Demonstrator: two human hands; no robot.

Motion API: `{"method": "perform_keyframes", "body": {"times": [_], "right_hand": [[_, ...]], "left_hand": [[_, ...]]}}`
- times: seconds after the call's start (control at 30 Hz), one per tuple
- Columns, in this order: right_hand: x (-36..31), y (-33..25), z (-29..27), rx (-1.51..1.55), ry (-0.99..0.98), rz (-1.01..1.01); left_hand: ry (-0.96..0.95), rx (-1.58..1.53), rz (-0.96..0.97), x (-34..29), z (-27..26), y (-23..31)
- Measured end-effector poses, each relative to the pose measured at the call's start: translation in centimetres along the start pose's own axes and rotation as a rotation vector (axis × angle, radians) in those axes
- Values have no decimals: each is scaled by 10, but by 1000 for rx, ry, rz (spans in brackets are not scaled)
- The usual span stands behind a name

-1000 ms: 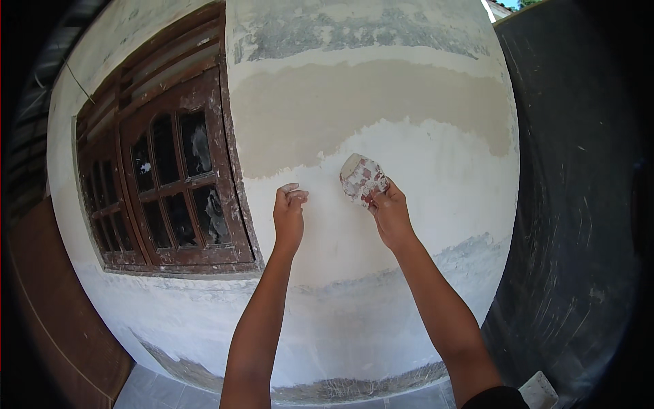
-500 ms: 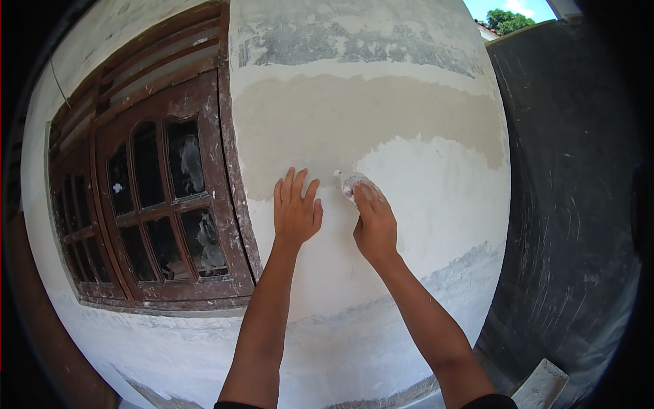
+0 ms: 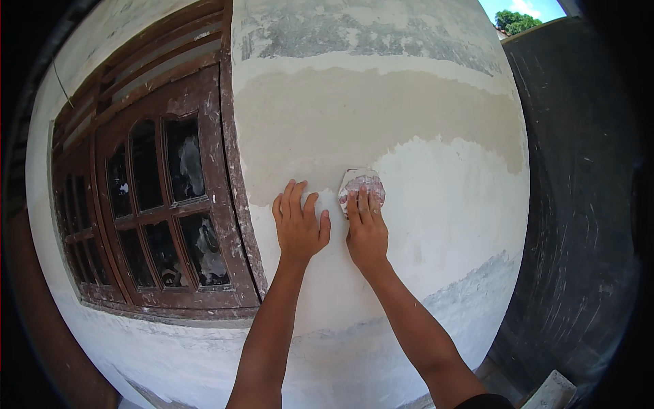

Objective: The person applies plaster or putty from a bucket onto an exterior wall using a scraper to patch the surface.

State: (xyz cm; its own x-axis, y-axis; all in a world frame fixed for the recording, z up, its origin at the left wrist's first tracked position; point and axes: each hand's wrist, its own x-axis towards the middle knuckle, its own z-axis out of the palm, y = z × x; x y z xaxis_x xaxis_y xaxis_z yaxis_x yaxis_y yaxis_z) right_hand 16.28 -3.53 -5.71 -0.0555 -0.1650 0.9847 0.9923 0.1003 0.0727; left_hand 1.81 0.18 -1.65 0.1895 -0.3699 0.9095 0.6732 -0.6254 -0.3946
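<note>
In my right hand (image 3: 368, 235) is a flat, palm-sized scraper (image 3: 362, 181), white and smeared, with reddish patches. My fingers press on its outer face, and its other face lies against or close to the wall (image 3: 449, 211), so that side is hidden. The scraper sits near the border between a damp-looking beige coat (image 3: 375, 105) and the whiter surface below. My left hand (image 3: 298, 228) is just left of it, fingers spread and bent, fingertips at the wall below the beige coat's lower edge. Nothing shows in that hand.
A brown wooden window (image 3: 160, 198) with dark panes and a paint-spattered frame stands at the left. Along the right hangs a large dark sheet or panel (image 3: 579, 177). A pale board-like piece (image 3: 553, 392) is at the lower right. Rough grey patches (image 3: 368, 34) cross the wall above.
The scraper has turned from a tilted, edge-on position to lying flatter on the wall, slightly right. My left hand shifted a little down, and the view has turned slightly.
</note>
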Motion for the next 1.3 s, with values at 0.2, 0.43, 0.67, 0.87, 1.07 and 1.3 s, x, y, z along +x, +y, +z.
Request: {"method": "perform_keyframes", "body": {"times": [0.2, 0.43, 0.67, 0.87, 1.07, 1.3], "right_hand": [[-1, -1, 1, -96, -75, -35], [-15, 1, -25, -224, -319, -161], [4, 7, -81, 29, -44, 40], [79, 29, -66, 387, -51, 364], [102, 15, -31, 294, -202, 116], [108, 60, -47, -98, 137, 402]], "left_hand": [[-3, -19, 6, 1, -1, 1], [-15, -18, 13, 1, -1, -1], [-23, -15, 10, 1, -1, -2], [-32, -17, 18, 2, -4, -1], [-60, -16, 11, 1, 0, 0], [-46, -11, 15, 3, -3, 1]]}}
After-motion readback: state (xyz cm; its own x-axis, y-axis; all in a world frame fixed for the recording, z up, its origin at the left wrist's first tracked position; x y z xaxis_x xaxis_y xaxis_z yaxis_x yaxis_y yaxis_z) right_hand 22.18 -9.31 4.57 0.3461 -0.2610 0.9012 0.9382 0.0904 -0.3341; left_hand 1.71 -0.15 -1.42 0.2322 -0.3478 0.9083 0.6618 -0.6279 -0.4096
